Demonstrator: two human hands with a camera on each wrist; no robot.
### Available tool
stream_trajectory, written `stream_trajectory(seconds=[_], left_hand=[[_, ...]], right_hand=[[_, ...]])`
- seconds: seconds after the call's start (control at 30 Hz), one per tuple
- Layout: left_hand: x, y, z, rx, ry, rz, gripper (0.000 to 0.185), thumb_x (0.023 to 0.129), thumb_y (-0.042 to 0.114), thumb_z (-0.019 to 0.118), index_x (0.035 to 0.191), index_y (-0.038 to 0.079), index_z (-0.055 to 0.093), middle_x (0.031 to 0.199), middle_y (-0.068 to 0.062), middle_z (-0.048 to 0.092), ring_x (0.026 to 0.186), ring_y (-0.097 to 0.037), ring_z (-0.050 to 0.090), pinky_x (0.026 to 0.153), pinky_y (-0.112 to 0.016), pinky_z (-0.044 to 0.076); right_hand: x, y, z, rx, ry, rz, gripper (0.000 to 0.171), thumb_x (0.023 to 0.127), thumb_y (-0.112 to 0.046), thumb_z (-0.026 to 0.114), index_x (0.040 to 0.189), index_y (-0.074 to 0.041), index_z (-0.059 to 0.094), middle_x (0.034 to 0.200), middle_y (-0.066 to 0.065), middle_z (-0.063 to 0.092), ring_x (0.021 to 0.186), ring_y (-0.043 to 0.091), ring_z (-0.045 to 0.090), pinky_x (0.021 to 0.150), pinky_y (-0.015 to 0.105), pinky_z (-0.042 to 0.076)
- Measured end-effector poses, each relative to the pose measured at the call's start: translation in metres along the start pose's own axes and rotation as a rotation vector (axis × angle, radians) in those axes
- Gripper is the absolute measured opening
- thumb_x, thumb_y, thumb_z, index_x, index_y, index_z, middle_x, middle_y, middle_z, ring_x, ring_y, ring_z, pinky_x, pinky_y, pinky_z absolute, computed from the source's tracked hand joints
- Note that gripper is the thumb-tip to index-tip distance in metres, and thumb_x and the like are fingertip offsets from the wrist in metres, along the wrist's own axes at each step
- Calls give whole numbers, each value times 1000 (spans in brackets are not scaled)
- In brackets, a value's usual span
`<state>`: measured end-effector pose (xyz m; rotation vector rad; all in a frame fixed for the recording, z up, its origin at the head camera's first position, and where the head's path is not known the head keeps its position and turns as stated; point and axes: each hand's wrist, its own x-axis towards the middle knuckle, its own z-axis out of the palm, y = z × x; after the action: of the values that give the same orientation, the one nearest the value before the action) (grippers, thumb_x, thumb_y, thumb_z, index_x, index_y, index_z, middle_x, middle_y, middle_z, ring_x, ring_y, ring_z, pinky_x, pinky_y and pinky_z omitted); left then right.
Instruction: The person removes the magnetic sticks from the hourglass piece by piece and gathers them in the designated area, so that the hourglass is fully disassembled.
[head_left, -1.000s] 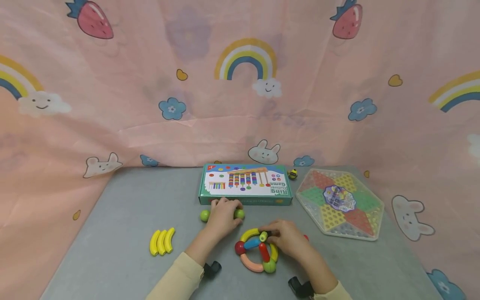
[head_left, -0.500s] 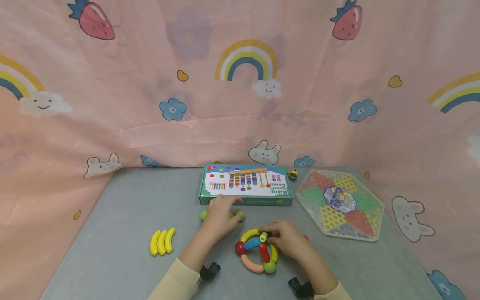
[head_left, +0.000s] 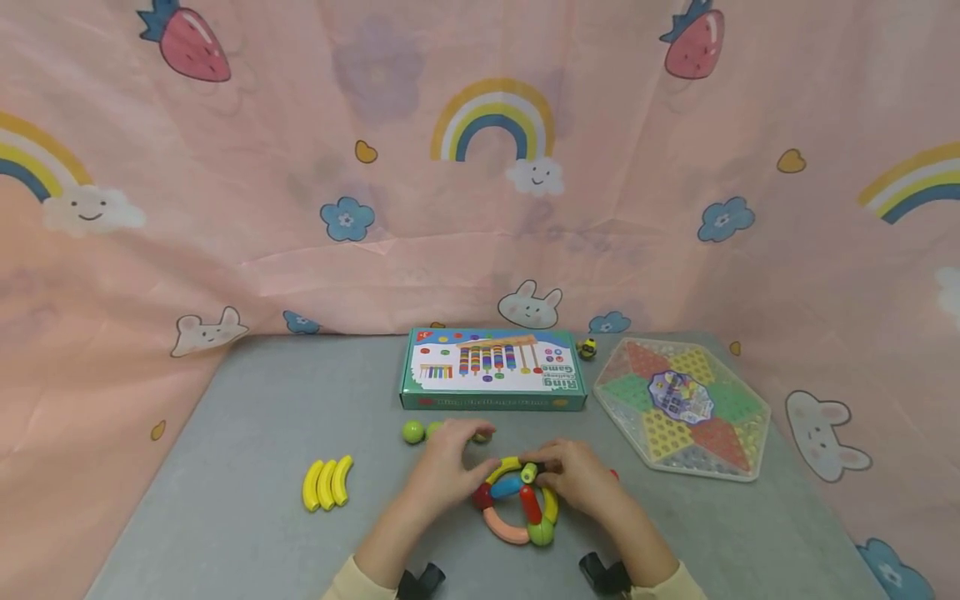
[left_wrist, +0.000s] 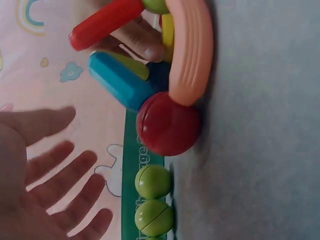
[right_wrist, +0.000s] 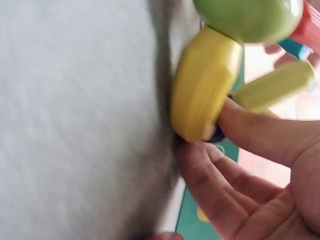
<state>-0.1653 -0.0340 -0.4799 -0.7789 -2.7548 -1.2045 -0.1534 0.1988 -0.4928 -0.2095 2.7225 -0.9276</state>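
A toy ring of curved rods and balls lies on the grey table, with a pink curved rod (head_left: pixel 504 527), a red ball (left_wrist: pixel 168 123) and a green ball (head_left: pixel 541 533) in it. A blue rod (left_wrist: pixel 120 80), a red rod (head_left: pixel 530 504) and a yellow-green rod (right_wrist: pixel 275 87) point up from it. My right hand (head_left: pixel 576 475) pinches the ring's far right side, by the end of a yellow curved rod (right_wrist: pixel 205 80) and a dark ball. Over the ring's left side, my left hand (head_left: pixel 446 467) has spread fingers and holds nothing.
Green balls (head_left: pixel 412 431) sit in a row behind my left hand, partly hidden. Three yellow curved rods (head_left: pixel 326 483) lie to the left. At the back are a game box (head_left: pixel 493 371), a small bee figure (head_left: pixel 587 348) and a hexagonal board game (head_left: pixel 682 408).
My left hand has left the row of green balls and come nearer, down and right, to the ring's left side. My right hand keeps its pinch in the same place.
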Motion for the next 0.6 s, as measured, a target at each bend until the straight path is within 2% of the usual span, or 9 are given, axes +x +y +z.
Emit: stream_trajectory(seconds=[0.1,0.2,0.33,0.47,0.6], left_hand=[[-1,0,3,-43,-90,33,41,88,27,79,126,15,67,122,2,69,112,-19,59,97,-40,51],[-1,-1,4,-77,-183,51,45,85,30,81,127,20,66,124,6,67,115,-19,59,98,-40,50],[-1,-5,8,-29,-290,14,54,79,33,87,128,24,64,126,8,64,114,-15,57,100,-42,49],[-2,-12,14,36,-339,-58,62,71,31,91,127,20,64,122,7,61,110,-13,55,99,-41,49],[-3,-16,17,11,-345,-117,63,68,30,93,122,13,65,113,4,64,103,-12,58,94,-37,51]], right_hand=[[-2,1,-3,3,19,-20,35,84,-4,79,114,-24,78,119,2,69,102,20,65,90,49,55],[-4,-1,-8,-19,53,-87,35,83,-5,80,113,-22,78,120,1,69,107,23,64,93,51,54],[-7,-6,-11,-47,61,-215,32,82,-5,81,109,-21,78,113,-4,68,108,22,63,94,51,52],[-5,-6,-8,-38,35,-241,27,82,-4,80,102,-22,78,107,-9,67,104,17,62,93,48,54],[-4,-2,-7,-27,22,-249,24,83,-3,79,100,-19,77,102,-11,70,98,14,65,89,43,56]])
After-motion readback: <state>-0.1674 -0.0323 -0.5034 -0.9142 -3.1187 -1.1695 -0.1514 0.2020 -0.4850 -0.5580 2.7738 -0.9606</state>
